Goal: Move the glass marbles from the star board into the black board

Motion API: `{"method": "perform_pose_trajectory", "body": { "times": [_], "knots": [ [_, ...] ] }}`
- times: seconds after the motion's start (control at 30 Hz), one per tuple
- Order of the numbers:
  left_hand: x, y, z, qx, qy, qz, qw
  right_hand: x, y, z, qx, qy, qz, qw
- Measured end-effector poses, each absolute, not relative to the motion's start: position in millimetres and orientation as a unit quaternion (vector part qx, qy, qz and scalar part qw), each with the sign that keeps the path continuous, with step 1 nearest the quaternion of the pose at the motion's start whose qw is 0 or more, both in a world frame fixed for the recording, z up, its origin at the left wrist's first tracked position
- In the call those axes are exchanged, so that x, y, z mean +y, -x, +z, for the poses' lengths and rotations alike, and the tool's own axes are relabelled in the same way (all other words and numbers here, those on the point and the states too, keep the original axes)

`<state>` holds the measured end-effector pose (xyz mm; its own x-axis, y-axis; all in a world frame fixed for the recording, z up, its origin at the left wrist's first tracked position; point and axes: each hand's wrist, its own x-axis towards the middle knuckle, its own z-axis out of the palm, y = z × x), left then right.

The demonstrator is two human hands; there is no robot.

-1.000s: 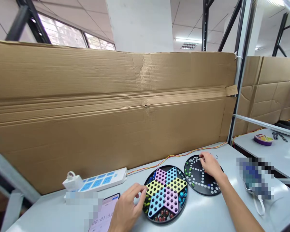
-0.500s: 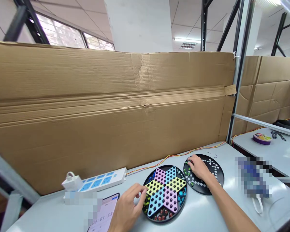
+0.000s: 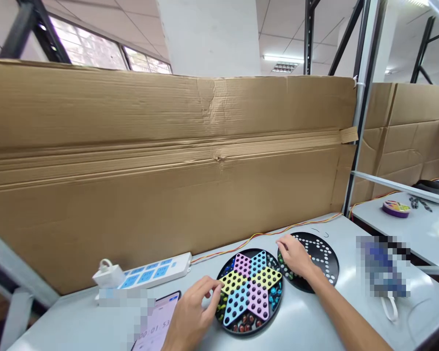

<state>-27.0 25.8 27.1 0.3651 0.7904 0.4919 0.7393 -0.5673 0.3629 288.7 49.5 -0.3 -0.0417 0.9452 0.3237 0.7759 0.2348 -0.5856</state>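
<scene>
A round Chinese checkers board [image 3: 249, 286] with a pink, yellow and blue star lies on the table. Marbles in separate colours, such as red, light blue and yellow-green, fill the black pockets around the star. My left hand [image 3: 201, 303] is at its left rim, thumb and forefinger closed on the edge. Just right of it is a round black lid [image 3: 327, 263] with white dots, holding green marbles [image 3: 286, 271] on its left side. Over the lid's upper left edge hovers my right hand [image 3: 292, 253], fingertips pinched together; whatever lies between them is too small to make out.
A phone [image 3: 159, 321] showing a timer lies left of my left hand. Behind it sit a power strip [image 3: 149, 273] and a white plug [image 3: 109, 277]. Red and yellow wires [image 3: 256, 237] run along the cardboard wall [image 3: 168, 195]. A blurred-out item [image 3: 384, 268] lies at right.
My right hand has lifted off the green marbles and shifted slightly left, toward the lid's upper left edge. The left hand stays at the board's rim.
</scene>
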Motion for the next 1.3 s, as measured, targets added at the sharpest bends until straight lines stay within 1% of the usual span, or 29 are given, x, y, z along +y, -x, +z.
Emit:
{"method": "perform_pose_trajectory", "body": {
  "times": [0.07, 0.13, 0.33, 0.6, 0.93, 1.13, 1.3],
  "knots": [
    [26.2, 27.1, 26.7, 0.463, -0.826, 0.318, 0.043, 51.0, -303.8, 2.2, -0.676, 0.641, 0.113, 0.345],
    [26.2, 26.8, 26.4, 0.466, -0.826, 0.315, 0.05, 51.2, -316.6, 2.8, -0.649, 0.674, 0.111, 0.334],
    [25.1, 24.8, 28.6, 0.474, -0.822, 0.309, 0.064, 45.4, -318.3, -1.0, -0.665, 0.708, 0.107, 0.211],
    [24.1, 22.2, 29.9, 0.474, -0.825, 0.296, 0.084, 43.0, -292.1, 1.2, -0.714, 0.688, 0.034, 0.123],
    [25.9, 23.2, 28.6, 0.465, -0.829, 0.3, 0.089, 53.9, -290.3, -10.6, -0.726, 0.678, 0.019, 0.117],
    [26.4, 23.9, 27.2, 0.468, -0.829, 0.292, 0.097, 53.9, -289.3, -12.5, -0.717, 0.69, 0.003, 0.097],
    [24.6, 22.4, 21.3, 0.467, -0.838, 0.253, 0.126, 54.6, -287.7, -13.4, -0.703, 0.706, 0.007, 0.089]
  ]
}}
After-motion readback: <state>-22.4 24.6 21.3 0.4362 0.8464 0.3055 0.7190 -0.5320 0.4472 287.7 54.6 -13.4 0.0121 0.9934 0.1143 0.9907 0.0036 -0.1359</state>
